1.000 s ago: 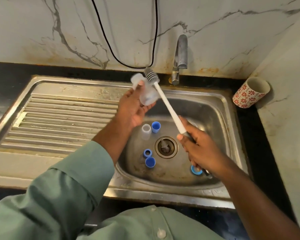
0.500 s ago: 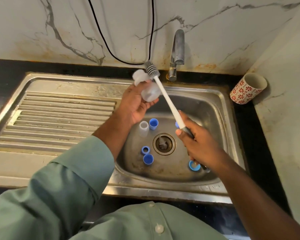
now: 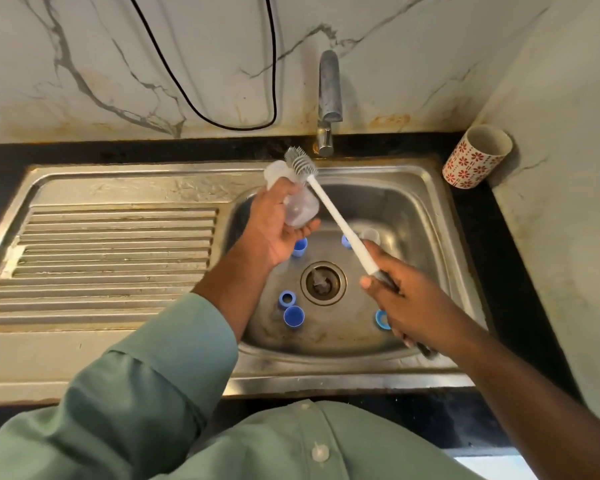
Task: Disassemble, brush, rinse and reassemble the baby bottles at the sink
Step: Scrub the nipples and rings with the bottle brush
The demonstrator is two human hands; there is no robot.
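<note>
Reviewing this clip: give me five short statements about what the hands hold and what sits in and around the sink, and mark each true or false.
1. The left hand holds a clear bottle. True.
2. The right hand holds a sponge. False: it grips the handle of a long white bottle brush.
3. Water is running from the tap. False: no stream shows under the spout.
4. Several blue bottle parts lie in the sink basin, such as a blue cap near the drain. True.
5. The patterned cup stands inside the basin. False: it sits on the dark counter, right of the sink, by the wall.
</note>
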